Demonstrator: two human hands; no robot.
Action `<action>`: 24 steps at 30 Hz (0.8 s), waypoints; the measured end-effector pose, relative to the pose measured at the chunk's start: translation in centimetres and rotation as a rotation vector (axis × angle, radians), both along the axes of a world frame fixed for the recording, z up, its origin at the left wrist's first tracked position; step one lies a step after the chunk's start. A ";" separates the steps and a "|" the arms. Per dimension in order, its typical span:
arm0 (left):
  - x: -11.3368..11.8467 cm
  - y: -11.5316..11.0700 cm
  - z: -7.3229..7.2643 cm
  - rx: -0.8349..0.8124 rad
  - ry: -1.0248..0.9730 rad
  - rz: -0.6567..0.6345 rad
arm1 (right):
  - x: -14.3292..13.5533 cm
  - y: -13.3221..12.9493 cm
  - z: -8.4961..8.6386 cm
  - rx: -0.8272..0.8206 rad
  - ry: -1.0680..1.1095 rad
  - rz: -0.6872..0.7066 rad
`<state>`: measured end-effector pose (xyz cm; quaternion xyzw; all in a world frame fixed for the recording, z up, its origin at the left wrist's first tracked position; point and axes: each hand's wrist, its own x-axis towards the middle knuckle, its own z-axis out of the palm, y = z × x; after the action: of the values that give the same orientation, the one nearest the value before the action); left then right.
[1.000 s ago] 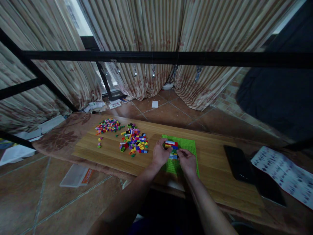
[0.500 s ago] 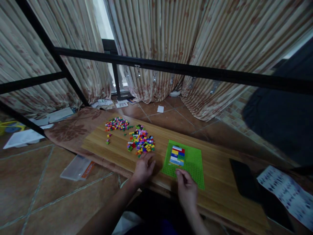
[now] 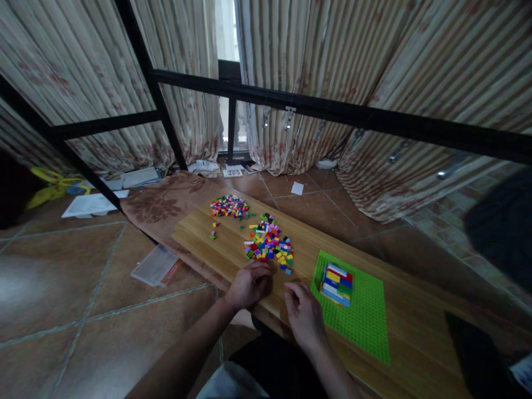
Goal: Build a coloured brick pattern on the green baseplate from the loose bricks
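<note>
Landmark: green baseplate (image 3: 368,316), lying on the wooden board (image 3: 403,277). Block build (image 3: 337,285) sits on the baseplate, toward its left side: rows of red, white, yellow, blue, green and light blue. Right hand (image 3: 304,313) just left of the baseplate, over the board, fingers curled, thumb and index tips close; can't tell if a brick is between them. Left hand (image 3: 250,285) further left of the baseplate, at the near edge of the larger brick pile (image 3: 270,241), fingers bent down and bunched; fingertips hidden, can't tell if they hold anything. Smaller brick pile (image 3: 229,206) beyond the larger one, farther left of the baseplate. Dark flat object (image 3: 474,349) to the right of the baseplate. Clear plastic box (image 3: 155,266) on the floor, well left of the baseplate.
</note>
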<state>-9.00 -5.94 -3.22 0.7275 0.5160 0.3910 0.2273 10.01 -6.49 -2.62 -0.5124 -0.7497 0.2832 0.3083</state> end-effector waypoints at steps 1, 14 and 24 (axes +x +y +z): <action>0.0 -0.1 -0.1 -0.006 -0.006 0.000 | -0.4 0.7 0.0 0.015 -0.020 -0.011; 0.0 -0.2 -1.1 -0.035 -0.039 0.018 | -3.6 9.3 -0.7 0.146 -0.263 -0.159; 0.2 -0.1 -0.7 -0.036 -0.060 0.003 | -4.2 8.8 -0.5 0.092 0.028 0.036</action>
<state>-8.79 -6.07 -3.91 0.7102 0.5172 0.4037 0.2553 5.79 2.30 -3.09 -0.4800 -0.7669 0.2609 0.3368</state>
